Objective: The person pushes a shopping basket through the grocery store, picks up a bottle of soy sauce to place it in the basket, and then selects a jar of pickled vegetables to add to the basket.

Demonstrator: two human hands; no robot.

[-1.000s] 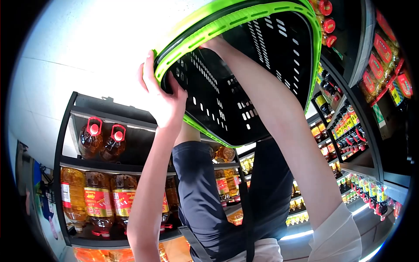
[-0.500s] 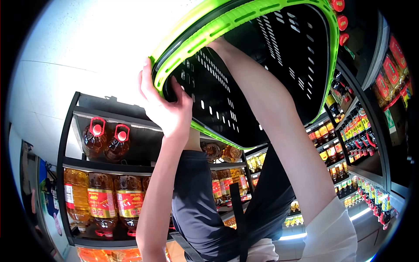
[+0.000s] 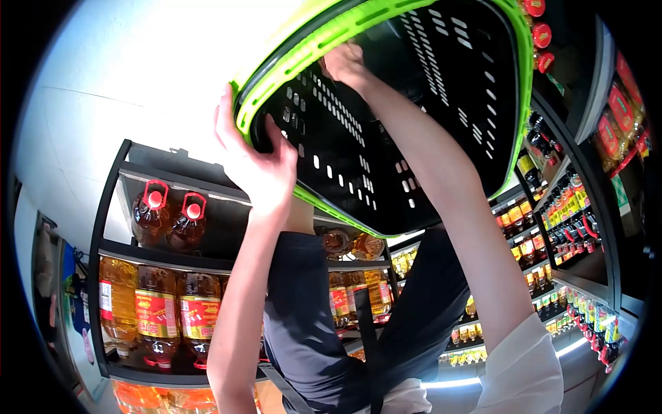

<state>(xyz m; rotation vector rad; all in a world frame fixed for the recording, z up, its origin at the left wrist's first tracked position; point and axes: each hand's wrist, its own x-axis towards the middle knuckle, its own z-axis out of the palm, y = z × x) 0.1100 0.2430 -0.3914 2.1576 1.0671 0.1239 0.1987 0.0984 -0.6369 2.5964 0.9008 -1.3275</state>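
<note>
A black shopping basket (image 3: 386, 165) with slotted walls and a bright green rim fills the upper middle of the view, tilted so its inside faces me. My left hand (image 3: 258, 155) is closed on the rim at the left, thumb on the inner side and fingers outside. My right arm crosses the basket's opening. Deep inside it, my right hand (image 3: 345, 63) has its fingers curled near the far left wall. The green rim covers part of that area, and what those fingers hold, if anything, is hidden.
To the left, a dark shelf rack (image 3: 107, 207) carries large oil bottles (image 3: 157, 310) with red labels and two dark bottles (image 3: 185, 222) with red handles. More shelves of small bottles (image 3: 569, 207) stand at right. Red-and-yellow packs (image 3: 620, 114) sit at upper right. My trousered legs (image 3: 303, 310) are below the basket.
The basket and my left hand have shifted slightly left in view. My right hand, mostly behind the green rim before, now shows its curled fingers inside the basket.
</note>
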